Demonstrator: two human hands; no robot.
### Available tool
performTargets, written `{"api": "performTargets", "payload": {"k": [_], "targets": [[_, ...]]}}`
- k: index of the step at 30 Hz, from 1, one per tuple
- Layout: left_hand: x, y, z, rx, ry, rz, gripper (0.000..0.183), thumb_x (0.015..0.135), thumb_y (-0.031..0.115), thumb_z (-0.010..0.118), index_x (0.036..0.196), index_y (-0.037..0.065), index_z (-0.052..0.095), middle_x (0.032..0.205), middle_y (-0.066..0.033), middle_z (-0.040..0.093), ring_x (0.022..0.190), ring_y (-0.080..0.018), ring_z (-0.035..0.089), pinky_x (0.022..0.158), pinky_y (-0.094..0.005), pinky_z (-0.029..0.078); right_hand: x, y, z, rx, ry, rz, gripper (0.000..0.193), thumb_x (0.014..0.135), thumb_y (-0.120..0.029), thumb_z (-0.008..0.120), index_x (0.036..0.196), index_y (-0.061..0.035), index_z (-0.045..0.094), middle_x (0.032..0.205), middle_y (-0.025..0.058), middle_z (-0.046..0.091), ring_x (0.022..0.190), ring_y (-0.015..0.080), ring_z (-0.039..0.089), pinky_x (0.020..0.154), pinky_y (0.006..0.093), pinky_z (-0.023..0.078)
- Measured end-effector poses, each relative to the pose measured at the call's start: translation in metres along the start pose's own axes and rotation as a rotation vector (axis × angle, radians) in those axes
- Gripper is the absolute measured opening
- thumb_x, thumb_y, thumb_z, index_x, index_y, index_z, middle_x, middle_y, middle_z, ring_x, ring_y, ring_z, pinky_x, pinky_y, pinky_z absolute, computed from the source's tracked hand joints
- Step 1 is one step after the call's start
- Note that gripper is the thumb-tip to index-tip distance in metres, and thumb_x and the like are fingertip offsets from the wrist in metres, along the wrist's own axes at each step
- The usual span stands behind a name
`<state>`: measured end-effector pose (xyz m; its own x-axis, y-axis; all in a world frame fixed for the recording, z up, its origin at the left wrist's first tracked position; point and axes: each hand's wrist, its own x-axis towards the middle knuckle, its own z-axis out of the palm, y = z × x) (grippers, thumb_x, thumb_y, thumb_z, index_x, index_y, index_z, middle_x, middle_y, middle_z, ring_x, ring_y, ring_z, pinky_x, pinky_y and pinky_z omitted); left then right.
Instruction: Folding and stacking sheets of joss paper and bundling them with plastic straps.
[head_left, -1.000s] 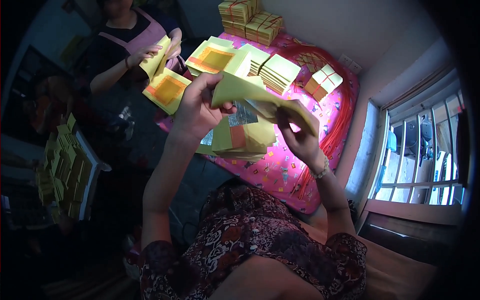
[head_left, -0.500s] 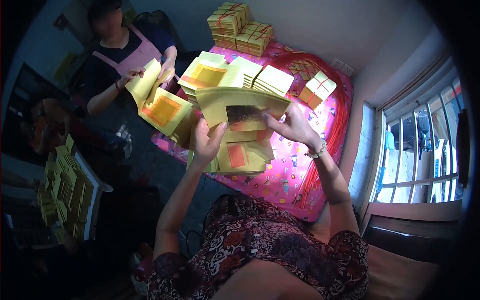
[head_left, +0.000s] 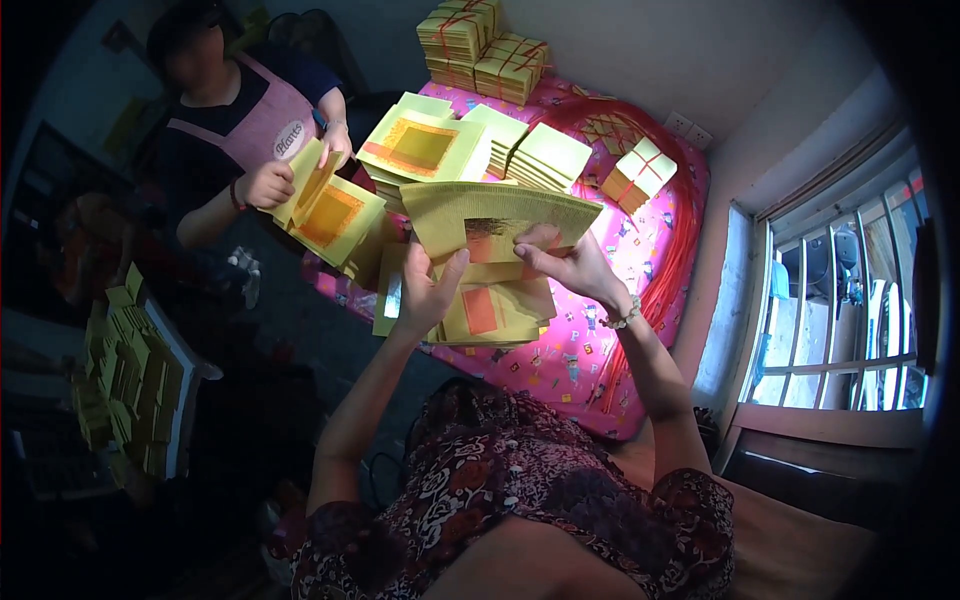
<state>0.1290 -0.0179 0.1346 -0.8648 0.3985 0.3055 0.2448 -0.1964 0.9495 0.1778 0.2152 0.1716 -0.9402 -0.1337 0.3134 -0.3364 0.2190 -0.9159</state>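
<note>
A sheaf of yellow joss paper (head_left: 435, 212) with a shiny foil square is held up over the table, its top edge fanned. My left hand (head_left: 432, 292) grips its lower left side with the thumb in front. On the right side my right hand (head_left: 572, 265) is closed round the sheaf, thumb on the face near the foil. Beneath lies a pile of joss paper (head_left: 512, 312) with an orange-red square on top. Behind the sheaf stands a taller stack (head_left: 455, 145) with an orange-bordered gold panel.
A pink patterned table (head_left: 560, 385) carries bundles tied with red string (head_left: 510, 68) at the back and long red strands (head_left: 660, 290) at the right. Across at left, a person in a pink apron (head_left: 255, 120) leafs through joss paper. A barred window (head_left: 840, 300) is at right.
The held sheaf has shifted slightly right and its upper edge has fanned and bowed more. My right thumb has slid on the face. The other person has lowered their sheets.
</note>
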Motion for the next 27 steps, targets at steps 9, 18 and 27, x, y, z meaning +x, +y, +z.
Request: {"api": "performTargets", "payload": {"k": [9, 18, 27], "targets": [[0.020, 0.020, -0.009, 0.071, -0.045, -0.124, 0.023, 0.094, 0.007, 0.061, 0.115, -0.002, 0.058, 0.107, -0.0052, 0.065, 0.094, -0.0094, 0.059, 0.086, -0.0271, 0.047, 0.002, -0.010, -0.003, 0.027, 0.020, 0.114, 0.021, 0.089, -0.016, 0.072, 0.102, 0.0008, 0.071, 0.088, 0.0059, 0.071, 0.079, 0.0100, 0.064, 0.071, 0.0266, 0.053], [0.029, 0.024, -0.035, -0.305, -0.045, -0.555, 0.026, 0.094, 0.005, 0.059, 0.120, 0.002, 0.056, 0.113, -0.0045, 0.064, 0.102, -0.0130, 0.061, 0.090, -0.0304, 0.049, -0.023, -0.022, -0.021, -0.252, 0.157, -0.148, 0.063, 0.079, 0.002, 0.062, 0.138, -0.0037, 0.041, 0.126, 0.0162, 0.049, 0.111, 0.0286, 0.054, 0.094, 0.0387, 0.047], [0.010, 0.005, -0.041, -0.395, -0.230, -0.757, 0.034, 0.093, 0.011, 0.062, 0.125, 0.002, 0.054, 0.109, -0.0025, 0.062, 0.099, -0.0136, 0.060, 0.088, -0.0324, 0.049, -0.033, 0.002, 0.001, -0.853, 0.022, -0.466, 0.037, 0.070, -0.007, 0.070, 0.107, -0.0155, 0.066, 0.112, 0.0011, 0.060, 0.110, 0.0237, 0.058, 0.088, 0.0377, 0.049]]}}
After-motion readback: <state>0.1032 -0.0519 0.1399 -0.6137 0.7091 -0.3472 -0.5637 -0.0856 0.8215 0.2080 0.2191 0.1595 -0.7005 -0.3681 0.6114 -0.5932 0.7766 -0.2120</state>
